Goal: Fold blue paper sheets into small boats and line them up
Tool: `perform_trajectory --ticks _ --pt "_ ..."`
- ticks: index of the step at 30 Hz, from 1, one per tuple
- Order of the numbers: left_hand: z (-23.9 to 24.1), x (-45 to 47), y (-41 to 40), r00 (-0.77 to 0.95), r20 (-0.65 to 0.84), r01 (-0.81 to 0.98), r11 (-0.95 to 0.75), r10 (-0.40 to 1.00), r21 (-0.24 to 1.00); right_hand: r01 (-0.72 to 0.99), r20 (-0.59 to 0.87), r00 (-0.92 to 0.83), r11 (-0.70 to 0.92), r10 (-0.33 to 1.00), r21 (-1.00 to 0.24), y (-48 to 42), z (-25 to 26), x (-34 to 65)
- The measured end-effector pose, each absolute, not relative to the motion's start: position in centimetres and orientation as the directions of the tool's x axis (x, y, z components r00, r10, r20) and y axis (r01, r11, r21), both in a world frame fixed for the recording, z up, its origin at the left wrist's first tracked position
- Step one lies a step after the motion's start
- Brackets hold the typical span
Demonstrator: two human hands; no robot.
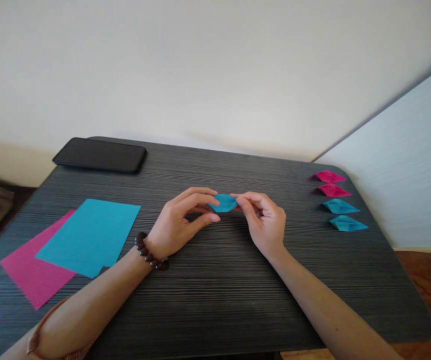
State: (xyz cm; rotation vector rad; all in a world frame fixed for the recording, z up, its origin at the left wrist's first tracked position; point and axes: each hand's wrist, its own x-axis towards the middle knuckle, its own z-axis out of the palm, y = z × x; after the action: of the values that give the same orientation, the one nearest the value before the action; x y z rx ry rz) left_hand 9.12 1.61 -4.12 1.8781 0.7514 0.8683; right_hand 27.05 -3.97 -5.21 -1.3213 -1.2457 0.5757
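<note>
Near the middle of the table, a small blue origami paper boat point(226, 203) is held between my two hands. Its right end is pinched between the thumb and forefinger of my right hand point(264, 220). At the left end, the fingertips of my left hand point(181, 215) rest on the paper, with the thumb just below its near edge. The fingertips hide both ends of the boat. A dark beaded bracelet circles my left wrist.
Two pink paper boats point(334, 190) and two blue paper boats point(348, 223) stand in a column at the right. On the left, a blue paper sheet point(91, 235) overlaps a pink sheet point(37, 272). A black phone point(101, 155) lies at the back left, near the wall.
</note>
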Motion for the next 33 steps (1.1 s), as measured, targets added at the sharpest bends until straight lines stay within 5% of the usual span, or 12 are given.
perform_trajectory --ticks 4,12,23,33 --pt "-3.9 9.0 1.8 0.570 0.270 0.313 -0.508 0.776 0.802 0.340 0.342 0.224 0.255 0.913 -0.905 -4.0 -5.1 27.5" --pt "-4.1 9.3 2.2 0.392 0.046 0.221 -0.143 0.919 0.965 0.303 0.313 0.119 0.266 0.942 -0.915 -4.1 -5.2 27.9" --pt "-3.7 8.9 1.9 0.498 0.271 0.338 -0.472 0.824 0.814 0.534 0.432 -0.203 0.470 0.878 -0.703 -3.7 -4.8 28.4" --pt "-3.7 8.8 1.8 0.407 0.186 0.426 -0.365 0.894 0.828 0.649 0.438 0.006 0.329 0.899 -0.686 -3.7 -5.2 28.0"
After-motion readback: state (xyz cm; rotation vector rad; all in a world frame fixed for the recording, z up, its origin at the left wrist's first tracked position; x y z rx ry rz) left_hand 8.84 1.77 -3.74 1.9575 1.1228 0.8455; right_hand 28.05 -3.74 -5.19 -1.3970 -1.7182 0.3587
